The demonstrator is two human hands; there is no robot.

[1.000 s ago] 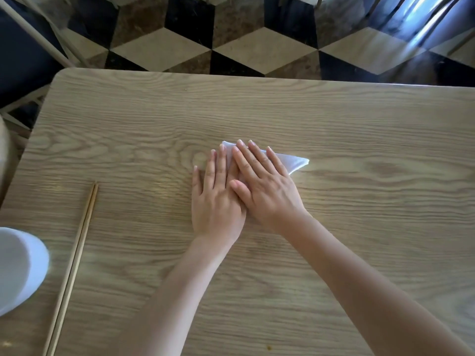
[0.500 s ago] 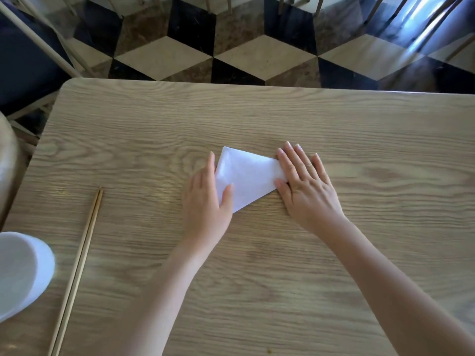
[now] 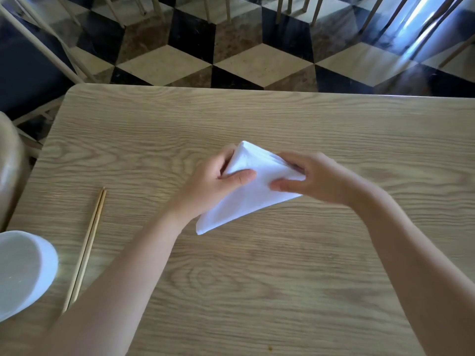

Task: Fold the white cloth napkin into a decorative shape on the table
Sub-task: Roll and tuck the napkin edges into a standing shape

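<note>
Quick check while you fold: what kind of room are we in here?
Probably a dining room or restaurant: a wood-grain table set with chopsticks and a white bowl, chair legs on a checkered tile floor, and a cloth napkin being folded.

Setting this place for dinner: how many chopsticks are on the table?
2. The chopsticks lie side by side as a pair on the table, left of the left hand, beside the white bowl. None seem hidden.

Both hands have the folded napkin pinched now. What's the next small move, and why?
Probably bring the two held sides toward each other. The left hand and right hand each pinch a side of the white cloth napkin, already a layered triangle, with its near corner pointing down toward the table.
</note>
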